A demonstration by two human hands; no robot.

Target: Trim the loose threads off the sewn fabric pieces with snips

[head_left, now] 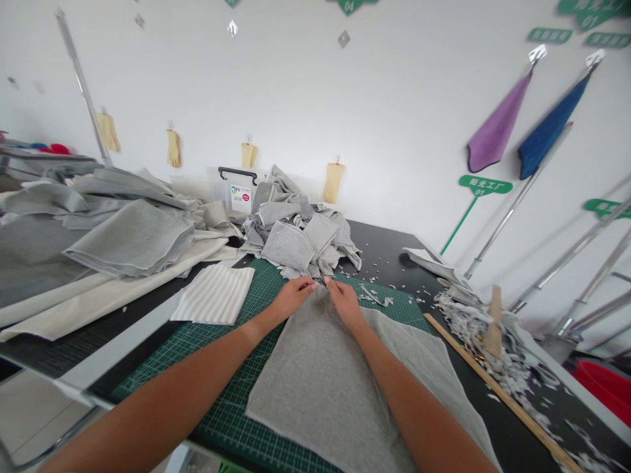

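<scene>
A large piece of grey cloth (320, 368) lies spread over the green cutting mat (217, 368), reaching toward the table's front edge. At its far edge my left hand (294, 295) is closed, thumb and fingers pinching the fabric. Just to the right, my right hand (344, 300) also pinches the cloth's far edge, with a small gap between the two hands. A heap of crumpled grey cloth pieces (290, 243) sits right behind my fingertips. Left of my left hand lies a white ribbed cloth (214, 294).
Stacked grey fabric (131, 236) fills the table's left side. Behind the heap stands a clear plastic box (240, 197) with a dark handle. To the right are a long wooden ruler (497, 387), fabric scraps (522, 368) and a wooden stick (494, 322).
</scene>
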